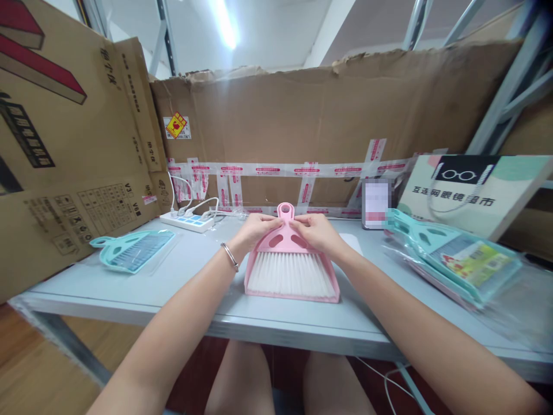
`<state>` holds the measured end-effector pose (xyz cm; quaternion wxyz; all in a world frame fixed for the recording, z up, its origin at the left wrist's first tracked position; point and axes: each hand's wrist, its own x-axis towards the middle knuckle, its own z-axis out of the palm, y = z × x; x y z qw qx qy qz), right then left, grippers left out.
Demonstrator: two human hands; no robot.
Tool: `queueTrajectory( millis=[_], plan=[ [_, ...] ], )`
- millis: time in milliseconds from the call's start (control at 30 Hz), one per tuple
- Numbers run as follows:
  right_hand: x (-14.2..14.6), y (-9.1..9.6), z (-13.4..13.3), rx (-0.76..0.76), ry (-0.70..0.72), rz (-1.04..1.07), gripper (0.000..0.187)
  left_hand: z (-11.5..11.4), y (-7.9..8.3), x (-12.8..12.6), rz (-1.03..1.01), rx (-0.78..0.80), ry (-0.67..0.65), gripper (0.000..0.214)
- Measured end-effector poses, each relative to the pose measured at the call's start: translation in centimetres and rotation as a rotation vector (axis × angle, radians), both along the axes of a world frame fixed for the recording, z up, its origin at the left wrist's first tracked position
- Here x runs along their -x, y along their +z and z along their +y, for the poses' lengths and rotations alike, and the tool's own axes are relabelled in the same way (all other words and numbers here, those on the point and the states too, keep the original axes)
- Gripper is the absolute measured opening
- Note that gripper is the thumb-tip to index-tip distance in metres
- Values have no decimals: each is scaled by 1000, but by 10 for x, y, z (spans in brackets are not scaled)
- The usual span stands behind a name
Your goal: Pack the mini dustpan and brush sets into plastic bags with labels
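A pink hand brush (285, 239) with white bristles lies nested in a pink dustpan (292, 297) at the middle of the table's near side. The bristles point toward me, and the looped handles line up at the far end. From the left, my left hand (258, 229) pinches the set just below the handle loop, its thumb on top. My right hand (317, 231) grips the opposite side in the same way, and the two thumbs nearly meet. The undersides of the fingers are hidden.
On the left of the grey table (207, 308) lies a turquoise dustpan set (133, 251). A white power strip (188, 220) stands behind it. Bagged turquoise sets (466, 253) are stacked at right, near a phone (377, 203) and paper bag (470, 193). Cardboard (276, 121) walls the back.
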<state>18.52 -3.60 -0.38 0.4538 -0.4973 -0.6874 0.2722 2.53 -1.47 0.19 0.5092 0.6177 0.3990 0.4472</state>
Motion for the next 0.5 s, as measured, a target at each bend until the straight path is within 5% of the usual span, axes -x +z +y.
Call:
queueTrajectory(
  millis=[267,500],
  plan=[
    [-12,2,13,-36,-92,-96,31,-3,0,7,138,24,-306,36],
    [-104,-7,45,151,-473,-542,41,8,-7,17,117,32,-256,34]
  ],
)
